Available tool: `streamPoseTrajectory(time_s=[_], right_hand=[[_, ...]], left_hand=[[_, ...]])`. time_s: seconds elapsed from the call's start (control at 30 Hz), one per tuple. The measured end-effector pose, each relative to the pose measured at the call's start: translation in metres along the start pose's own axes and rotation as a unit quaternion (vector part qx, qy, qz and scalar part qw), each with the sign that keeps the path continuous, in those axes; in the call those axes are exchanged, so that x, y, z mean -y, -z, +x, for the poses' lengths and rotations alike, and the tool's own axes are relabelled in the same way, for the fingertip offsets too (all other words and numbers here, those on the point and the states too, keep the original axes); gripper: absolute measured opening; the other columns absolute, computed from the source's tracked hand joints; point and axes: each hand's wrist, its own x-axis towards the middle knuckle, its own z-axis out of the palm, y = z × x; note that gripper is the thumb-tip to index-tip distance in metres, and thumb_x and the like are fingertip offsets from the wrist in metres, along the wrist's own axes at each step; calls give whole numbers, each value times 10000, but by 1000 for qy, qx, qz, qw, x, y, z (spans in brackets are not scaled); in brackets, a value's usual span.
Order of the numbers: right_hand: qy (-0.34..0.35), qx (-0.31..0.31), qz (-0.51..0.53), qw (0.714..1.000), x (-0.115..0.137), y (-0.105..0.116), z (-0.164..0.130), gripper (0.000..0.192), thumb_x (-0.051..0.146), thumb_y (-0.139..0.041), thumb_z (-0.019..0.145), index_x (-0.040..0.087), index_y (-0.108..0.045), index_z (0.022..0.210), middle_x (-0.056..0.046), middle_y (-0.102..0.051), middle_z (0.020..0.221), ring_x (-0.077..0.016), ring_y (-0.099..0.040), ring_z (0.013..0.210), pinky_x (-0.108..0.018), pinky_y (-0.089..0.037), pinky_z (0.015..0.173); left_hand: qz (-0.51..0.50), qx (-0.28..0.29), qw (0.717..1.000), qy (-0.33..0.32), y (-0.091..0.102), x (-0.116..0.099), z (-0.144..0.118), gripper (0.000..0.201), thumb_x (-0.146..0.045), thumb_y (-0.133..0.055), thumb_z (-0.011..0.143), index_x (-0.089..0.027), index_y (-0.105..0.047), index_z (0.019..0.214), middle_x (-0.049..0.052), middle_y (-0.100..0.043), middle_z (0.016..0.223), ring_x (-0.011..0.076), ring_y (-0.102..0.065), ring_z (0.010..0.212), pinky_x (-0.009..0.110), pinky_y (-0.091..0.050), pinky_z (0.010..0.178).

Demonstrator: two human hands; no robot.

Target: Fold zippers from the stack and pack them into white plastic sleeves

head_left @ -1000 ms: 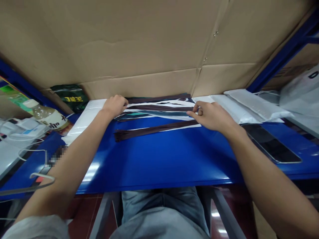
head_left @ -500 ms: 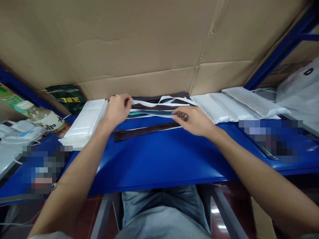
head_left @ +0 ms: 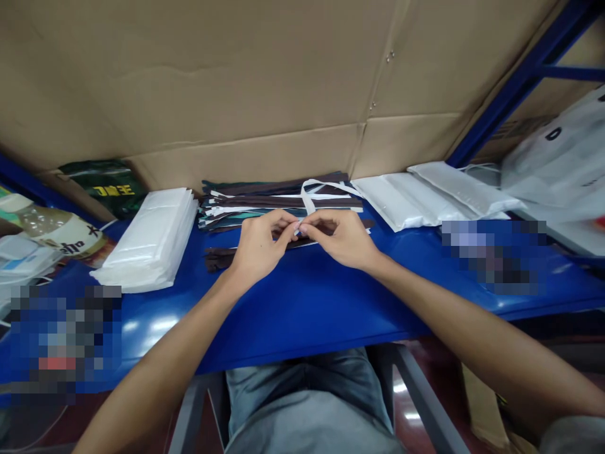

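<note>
My left hand point(head_left: 261, 244) and my right hand point(head_left: 344, 238) meet over the blue table, fingertips almost touching. Both pinch the end of a white zipper point(head_left: 308, 197). From my fingers its band rises in a loop and runs back to the right over a pile of zippers point(head_left: 278, 202) in brown, white and teal. Closer to me lies a dark brown zipper point(head_left: 219, 260), partly covered by my hands. My fingers hide most of the pinched end.
White packets are stacked at left point(head_left: 146, 233), and more white packets point(head_left: 401, 198) lie at right. A drink bottle point(head_left: 61, 233) and a dark green bag point(head_left: 106, 189) are far left. Cardboard point(head_left: 236, 82) walls the back; blurred patches cover things at both sides.
My hands, apart before along the white zipper, have come together at its end, closer to me. The left hand moved right, uncovering the pile's left ends. The view shifted slightly.
</note>
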Motion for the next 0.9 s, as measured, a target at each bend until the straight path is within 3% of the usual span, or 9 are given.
streamPoseTrajectory(time_s=[0.13,0.33,0.5,0.63,0.77,0.9], right_hand=[[2,34,-5,999,0,-2,0,191,437,-758,1022,269,-848,1014,-19,-851,1017,-233,-770,888,-400,-591,818],[24,8,-29,999,1,2,0,234,397,-685,1066,260,-826,939,-11,-834,961,-202,-729,823,-372,-539,753],[76,11,-111,991,0,5,1,222,366,-623,1098,251,-755,963,-20,-774,912,-192,-656,766,-376,-490,724],[121,27,-178,976,-4,8,3,216,342,-542,1120,253,-683,983,-50,-704,919,-229,-632,833,-403,-495,782],[133,6,-239,962,-16,23,11,242,360,-506,1124,251,-666,979,-100,-682,1010,-290,-650,995,-470,-537,921],[111,-37,-297,948,-37,58,20,196,363,-576,1076,250,-685,959,-154,-701,1236,-352,-663,1192,-564,-535,1089]], left_hand=[[7,5,1000,-16,0,-1,0,135,-319,-690,1068,-234,-783,1023,32,-866,958,199,-844,904,346,-690,870],[54,-4,998,-17,0,3,-1,149,-353,-687,1070,-242,-782,1040,34,-865,961,212,-843,911,352,-684,863],[39,11,999,-20,1,3,0,134,-313,-673,1068,-238,-769,1013,21,-851,919,185,-827,833,324,-666,807],[59,19,998,-23,6,-2,1,140,-287,-668,1057,-229,-763,972,22,-837,877,179,-814,789,309,-633,749],[93,-13,996,-6,22,5,7,150,-313,-662,1053,-220,-761,990,37,-839,899,192,-819,796,320,-630,767],[195,-62,978,33,59,28,17,161,-332,-647,1050,-219,-757,1020,42,-837,907,207,-817,823,337,-627,826]])
